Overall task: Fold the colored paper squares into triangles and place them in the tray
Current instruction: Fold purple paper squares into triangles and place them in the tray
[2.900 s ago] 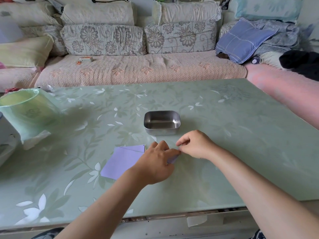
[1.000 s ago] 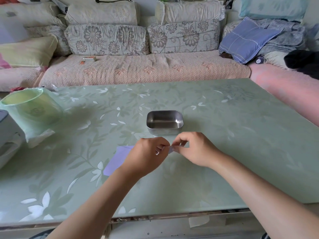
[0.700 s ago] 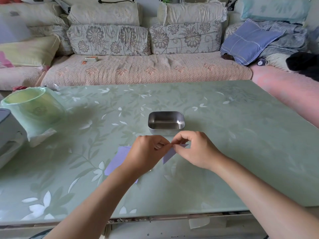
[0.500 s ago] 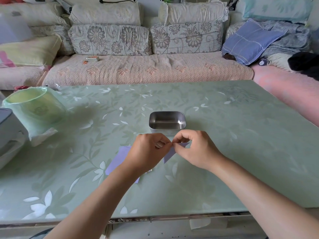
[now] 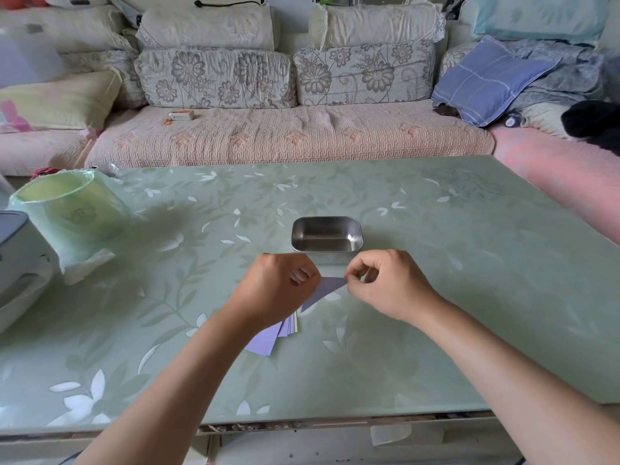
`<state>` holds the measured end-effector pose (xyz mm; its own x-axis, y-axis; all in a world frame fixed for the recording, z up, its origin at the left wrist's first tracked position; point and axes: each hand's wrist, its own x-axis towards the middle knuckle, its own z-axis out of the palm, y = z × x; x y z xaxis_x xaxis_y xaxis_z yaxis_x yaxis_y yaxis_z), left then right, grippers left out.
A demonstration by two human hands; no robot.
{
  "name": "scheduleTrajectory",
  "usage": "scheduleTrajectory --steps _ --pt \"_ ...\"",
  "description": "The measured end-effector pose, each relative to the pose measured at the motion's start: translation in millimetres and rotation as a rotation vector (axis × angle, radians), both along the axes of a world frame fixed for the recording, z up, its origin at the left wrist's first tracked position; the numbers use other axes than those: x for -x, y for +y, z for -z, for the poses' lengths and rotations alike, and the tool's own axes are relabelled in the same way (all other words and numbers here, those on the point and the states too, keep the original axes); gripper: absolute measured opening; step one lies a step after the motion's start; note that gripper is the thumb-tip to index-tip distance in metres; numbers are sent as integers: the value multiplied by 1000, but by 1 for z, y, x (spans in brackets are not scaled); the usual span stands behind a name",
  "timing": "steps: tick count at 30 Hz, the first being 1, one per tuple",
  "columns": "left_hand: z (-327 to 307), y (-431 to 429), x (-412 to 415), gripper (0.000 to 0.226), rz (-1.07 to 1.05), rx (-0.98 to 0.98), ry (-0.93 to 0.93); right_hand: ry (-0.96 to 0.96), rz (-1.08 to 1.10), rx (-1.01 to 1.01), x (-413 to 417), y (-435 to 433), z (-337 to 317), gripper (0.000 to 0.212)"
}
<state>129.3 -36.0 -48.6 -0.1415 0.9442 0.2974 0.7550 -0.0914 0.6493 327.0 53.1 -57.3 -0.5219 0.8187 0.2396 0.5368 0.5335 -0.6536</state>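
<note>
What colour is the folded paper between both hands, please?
The folded paper triangle is lavender purple; head view.

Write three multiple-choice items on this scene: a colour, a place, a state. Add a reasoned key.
1. What colour is the folded paper triangle that the left hand and right hand pinch? A red; B purple; C black.
2. Where on the green floral table does the small rectangular steel tray stand? A just beyond the hands; B at the left edge; C nearer the person than the hands.
3. What state is the tray in? A empty; B full of paper; C lidded.
Key: 1 B, purple shows between the hands. 2 A, it shows above the knuckles. 3 A, its bare bottom shines.
</note>
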Motion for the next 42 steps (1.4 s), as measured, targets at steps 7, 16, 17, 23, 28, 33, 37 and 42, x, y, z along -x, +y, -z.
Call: scheduleTrajectory --steps 7,16,17,23,28,33,37,42 --pt "-6 -4 17 15 -57 -70 0 30 66 8 -4 8 8 10" --pt "3 0 7 10 41 -71 -9 103 -67 -18 12 -4 1 10" --pt "4 0 5 9 60 -86 7 96 -71 -25 13 -4 1 10" --pt "4 1 -7 10 78 -189 115 81 -118 -52 14 -7 2 7" --pt "-1 0 -5 14 70 -142 68 56 -119 -52 12 -6 0 9" --pt "-5 1 8 10 28 -52 53 60 -69 -14 9 -2 -4 13" --pt "-7 1 17 10 13 -29 97 58 -61 -2 9 -3 -4 16" --pt "-5 2 35 10 -74 0 68 66 -25 23 4 -1 -8 21"
